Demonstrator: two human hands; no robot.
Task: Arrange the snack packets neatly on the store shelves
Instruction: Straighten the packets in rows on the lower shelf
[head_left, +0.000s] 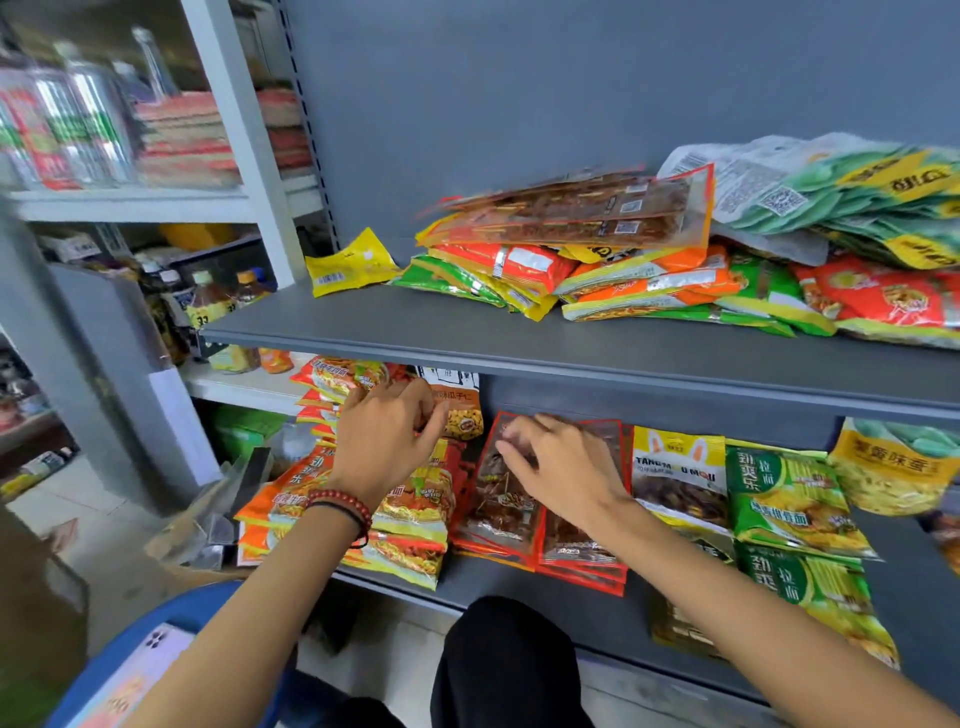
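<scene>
The upper shelf (415, 332) carried a loose, untidy heap of snack packets (623, 280), which I judged not yet sorted. On the lower shelf (467, 582) most lay in rough rows. The right hand (563, 470) rested, grip spread, on the red packets (493, 509). The left hand (387, 441) curled beside a seed packet (462, 415); I couldn't tell whether its grip pinched it.

A white rack (231, 130) beside the aisle holds clear plastic bottles (78, 114) above sauce bottles (213, 296). Below, a smartphone (150, 657) lies on a blue stool (218, 597) near a cardboard box (202, 540).
</scene>
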